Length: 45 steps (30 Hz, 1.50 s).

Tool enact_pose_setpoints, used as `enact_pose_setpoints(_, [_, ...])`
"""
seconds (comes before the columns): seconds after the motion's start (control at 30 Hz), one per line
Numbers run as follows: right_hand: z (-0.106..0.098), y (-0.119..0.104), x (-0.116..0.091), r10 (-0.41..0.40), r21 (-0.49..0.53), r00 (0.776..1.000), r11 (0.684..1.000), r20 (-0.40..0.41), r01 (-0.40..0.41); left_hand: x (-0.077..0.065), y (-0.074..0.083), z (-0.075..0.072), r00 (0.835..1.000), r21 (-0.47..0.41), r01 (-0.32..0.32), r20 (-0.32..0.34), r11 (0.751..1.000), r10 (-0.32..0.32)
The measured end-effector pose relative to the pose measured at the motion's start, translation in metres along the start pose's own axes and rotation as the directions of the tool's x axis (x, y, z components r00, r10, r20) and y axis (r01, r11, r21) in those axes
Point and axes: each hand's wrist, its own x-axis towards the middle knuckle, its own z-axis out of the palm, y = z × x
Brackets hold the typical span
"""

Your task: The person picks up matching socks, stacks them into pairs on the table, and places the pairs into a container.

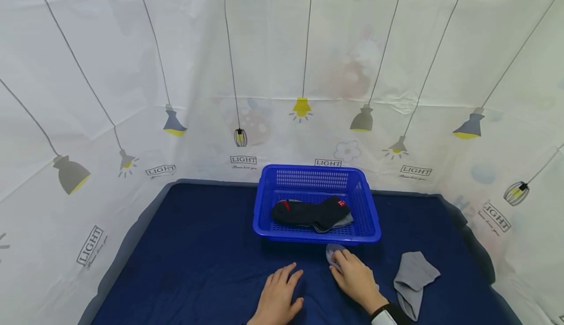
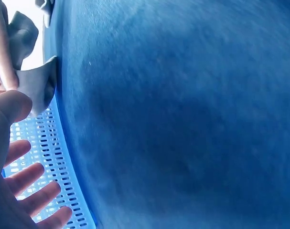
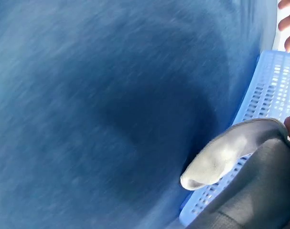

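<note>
My right hand [image 1: 358,280] pinches a grey sock [image 1: 333,255] just in front of the blue basket [image 1: 372,217]. In the right wrist view the sock [image 3: 216,157] hangs from the fingertips, its pale end curling down across the basket's slotted side. My left hand [image 1: 277,293], to the left of the right one, holds nothing; its fingers are spread over the dark blue cloth. Another grey sock [image 1: 413,281] lies folded over on the cloth to the right of my right wrist. Inside the basket, black socks [image 1: 304,213] with red marks lie over something grey.
Dark blue cloth [image 1: 198,246] covers the work surface, with the basket standing at its far middle. A white curtain [image 1: 273,36] printed with hanging lamps rises behind and along both sides.
</note>
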Motion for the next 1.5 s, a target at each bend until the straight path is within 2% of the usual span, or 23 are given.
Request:
enact_pose_setpoints(0.5, [0.009,-0.036,0.014,-0.171,0.082,0.985,0.982,-0.015,0.172,-0.007,-0.020,-0.006,0.999,0.016,0.011,-0.044,1.000,-0.011])
enact_pose_setpoints(0.73, [0.014,-0.048,0.017,-0.255,0.098,0.966,0.961,-0.042,0.258,-0.008,-0.026,-0.010,0.999,0.007,0.031,-0.030,0.999,-0.031])
enact_pose_setpoints(0.9, [0.021,-0.050,0.015,-0.296,0.060,0.955,0.953,-0.020,0.297,-0.008,-0.029,-0.011,0.999,0.011,0.051,-0.009,0.999,-0.051])
enact_pose_setpoints(1.2, [0.032,-0.045,0.009,-0.312,-0.023,0.949,0.949,0.035,0.313,-0.009,-0.028,-0.010,0.997,0.001,0.070,0.023,0.998,-0.070])
enact_pose_setpoints(1.37, [0.034,-0.044,0.008,-0.295,-0.030,0.952,0.954,0.084,0.299,-0.008,-0.028,-0.009,0.997,0.001,0.069,0.042,0.998,-0.069])
enact_pose_setpoints(1.5, [0.030,-0.044,0.009,-0.255,0.001,0.962,0.967,0.101,0.256,-0.007,-0.029,-0.009,0.998,0.003,0.064,0.022,0.998,-0.064])
